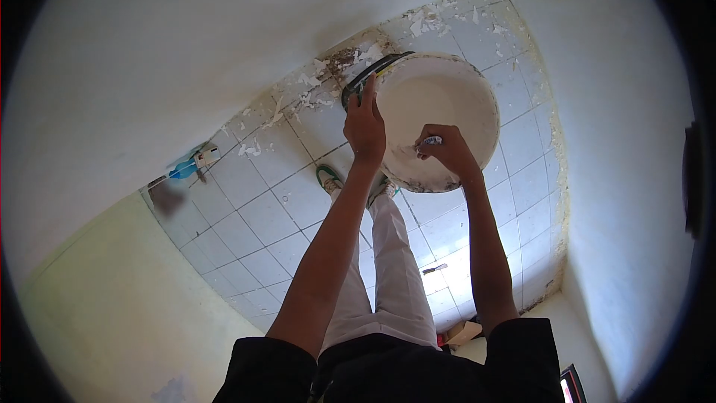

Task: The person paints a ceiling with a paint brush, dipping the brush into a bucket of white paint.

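Note:
A wide round bucket (467, 104) stands on the floor before me, with a smooth off-white paste inside and smears around its rim. My left hand (365, 130) grips the bucket's left rim, its fingers toward the dark outer side. Over the near part of the bucket, my right hand (447, 151) is closed around a tool with a paste-smeared handle (432, 140). The tool's working end is hidden or blends with the paste, so its kind cannot be made out.
White flakes (429, 22) litter the tiled floor (257, 213) along the wall base. A blue object (182, 170) lies by the left wall. Behind my legs lies a small flat dark object (435, 269); farther back is a cardboard box (464, 333). My shoes (328, 177) are close to the bucket.

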